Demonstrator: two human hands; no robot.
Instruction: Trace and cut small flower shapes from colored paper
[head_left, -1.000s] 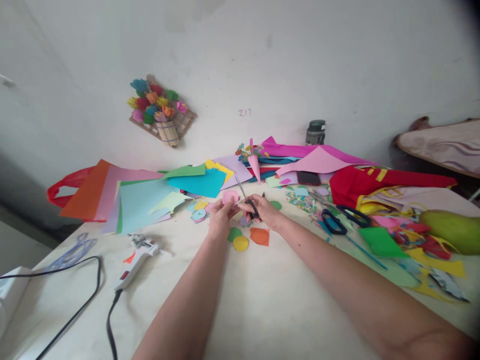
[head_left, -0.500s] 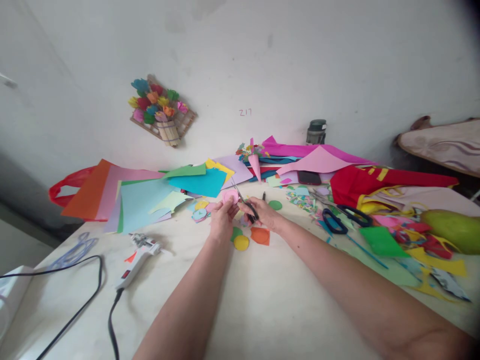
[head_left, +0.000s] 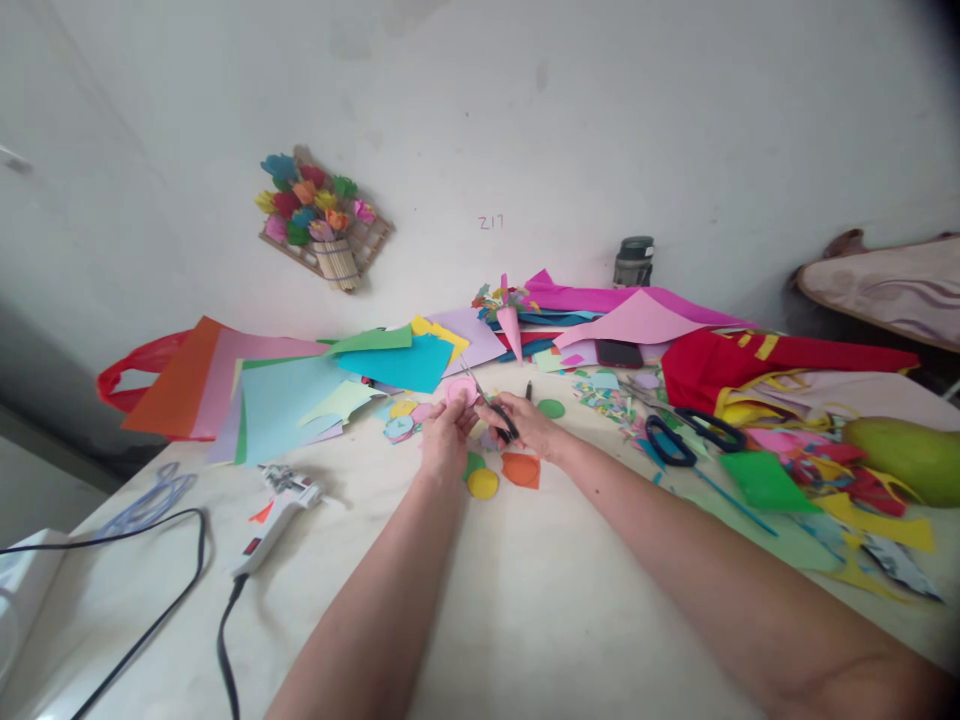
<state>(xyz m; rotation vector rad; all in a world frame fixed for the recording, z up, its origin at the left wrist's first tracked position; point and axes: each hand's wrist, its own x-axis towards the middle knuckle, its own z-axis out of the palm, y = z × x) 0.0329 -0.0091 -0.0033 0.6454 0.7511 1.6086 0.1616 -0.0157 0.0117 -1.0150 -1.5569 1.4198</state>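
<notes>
My left hand [head_left: 448, 432] pinches a round piece of pink paper [head_left: 460, 390] above the table. In my right hand [head_left: 529, 428] is a pair of scissors [head_left: 505, 421] with dark handles, its blades pointing up and left beside the pink paper's right edge. Whether the blades touch the paper cannot be made out. Just below my hands lie a yellow paper circle [head_left: 482, 484], an orange paper piece [head_left: 520, 470] with a round outline, and part of a green circle [head_left: 474, 464]. Another green circle [head_left: 551, 409] lies right of my right hand, near a dark pen [head_left: 529, 391].
A glue gun [head_left: 279, 520] with its black cord lies at left. Coloured paper sheets [head_left: 292, 395] spread along the back left. Larger scissors [head_left: 670, 441], paper scraps [head_left: 611, 402], a phone [head_left: 619, 354] and a green fruit [head_left: 904, 460] are at right. A paper cone [head_left: 509, 332] lies at the back.
Almost nothing differs. Both hands keep the same hold on the pink paper and the scissors, and the view has shifted very slightly.
</notes>
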